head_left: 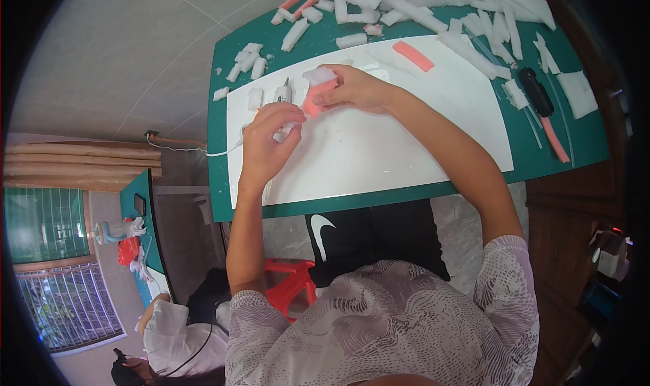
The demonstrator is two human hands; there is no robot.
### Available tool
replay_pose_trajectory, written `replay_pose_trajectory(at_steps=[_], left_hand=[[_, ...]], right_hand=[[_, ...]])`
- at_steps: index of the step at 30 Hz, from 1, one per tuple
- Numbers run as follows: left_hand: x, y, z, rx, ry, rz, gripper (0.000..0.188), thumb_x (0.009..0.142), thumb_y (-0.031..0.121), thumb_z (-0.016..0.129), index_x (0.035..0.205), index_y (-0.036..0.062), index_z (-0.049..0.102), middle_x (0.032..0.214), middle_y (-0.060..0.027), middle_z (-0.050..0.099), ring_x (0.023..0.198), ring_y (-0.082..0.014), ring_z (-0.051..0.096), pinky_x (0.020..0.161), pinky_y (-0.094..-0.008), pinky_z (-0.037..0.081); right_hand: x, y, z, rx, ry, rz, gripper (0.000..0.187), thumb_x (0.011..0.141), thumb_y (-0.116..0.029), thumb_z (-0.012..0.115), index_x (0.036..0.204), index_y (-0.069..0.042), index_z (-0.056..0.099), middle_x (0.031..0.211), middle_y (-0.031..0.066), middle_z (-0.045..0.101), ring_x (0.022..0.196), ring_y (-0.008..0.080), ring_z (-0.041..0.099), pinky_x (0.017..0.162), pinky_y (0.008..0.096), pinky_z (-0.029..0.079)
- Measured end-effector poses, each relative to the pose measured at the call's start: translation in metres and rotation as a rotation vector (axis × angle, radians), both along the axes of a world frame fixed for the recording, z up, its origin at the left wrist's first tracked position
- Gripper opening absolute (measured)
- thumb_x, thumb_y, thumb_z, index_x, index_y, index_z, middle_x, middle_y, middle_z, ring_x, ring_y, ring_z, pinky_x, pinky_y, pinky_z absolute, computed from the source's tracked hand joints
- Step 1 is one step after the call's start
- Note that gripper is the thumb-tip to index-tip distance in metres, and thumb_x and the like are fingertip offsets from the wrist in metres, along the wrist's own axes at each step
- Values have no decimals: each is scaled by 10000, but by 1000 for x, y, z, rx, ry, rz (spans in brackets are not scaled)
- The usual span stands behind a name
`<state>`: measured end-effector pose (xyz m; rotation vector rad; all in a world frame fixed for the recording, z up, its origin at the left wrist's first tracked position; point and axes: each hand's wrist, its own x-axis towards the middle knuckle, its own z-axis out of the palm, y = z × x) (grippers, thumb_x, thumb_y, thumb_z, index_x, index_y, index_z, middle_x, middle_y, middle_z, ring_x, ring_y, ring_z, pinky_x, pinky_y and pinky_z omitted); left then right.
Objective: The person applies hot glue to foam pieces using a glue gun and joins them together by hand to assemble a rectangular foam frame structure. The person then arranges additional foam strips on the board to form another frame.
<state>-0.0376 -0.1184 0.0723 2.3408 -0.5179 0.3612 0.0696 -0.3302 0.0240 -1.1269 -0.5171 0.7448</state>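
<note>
The right hand (355,89) grips a pink-and-white foam block (315,102) above a white sheet (379,156); the left hand (266,139) curls beside it, whether gripping anything I cannot tell. A white curved logo (319,229) marks black shorts (399,237).

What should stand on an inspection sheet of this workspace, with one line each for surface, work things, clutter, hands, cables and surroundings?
Surface: white sheet on a green table.
Work things: pink-and-white foam piece; white tool with pointed tip beside the left hand.
Clutter: white foam scraps along the far edge; pink strip on the sheet; black object at right.
Hands: right hand holds the foam piece; left fingertips are close, contact unclear.
Cables: white cable crosses the table's left edge; its end near the left hand is unclear.
Surroundings: red stool below the table; another person at lower left.
</note>
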Motion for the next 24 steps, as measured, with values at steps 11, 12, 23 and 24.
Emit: replay_pose_trajectory(at_steps=[11, 12, 23, 24], left_hand=[[0, -1, 0, -11, -4, -7, 181, 754, -44, 694, 910, 45, 717, 1010, -70, 717, 997, -251, 676, 879, -344, 521], [0, -1, -1, -6, -6, -7, 182, 755, -43, 696, 912, 45, 719, 1011, -69, 715, 995, -251, 675, 874, -345, 523], [1, 0, -4, -4, -16, -19, 183, 760, -41, 699, 922, 42, 723, 1022, -76, 708, 986, -254, 670, 848, -343, 528], [1, 0, -4, -3, -14, -18, 183, 761, -41, 698, 923, 42, 723, 1021, -76, 707, 987, -254, 670, 848, -344, 528]], right_hand=[[-3, -1, 3, -12, 45, 9, 523, 877, -201, 804, 1297, -42, 535, 1226, 81, 619, 1131, 178, 623, 1043, 335, 510], [-2, 0, 3, -13, 43, 12, 523, 877, -201, 804, 1297, -42, 535, 1226, 81, 619, 1131, 178, 623, 1043, 335, 510], [0, 3, -1, -3, 77, 39, 682, 884, -148, 788, 1439, -23, 412, 1298, 118, 588, 1192, 214, 604, 1046, 364, 505], [0, 3, -2, -4, 77, 40, 682, 884, -148, 788, 1439, -23, 412, 1298, 118, 588, 1192, 214, 604, 1046, 364, 505]])
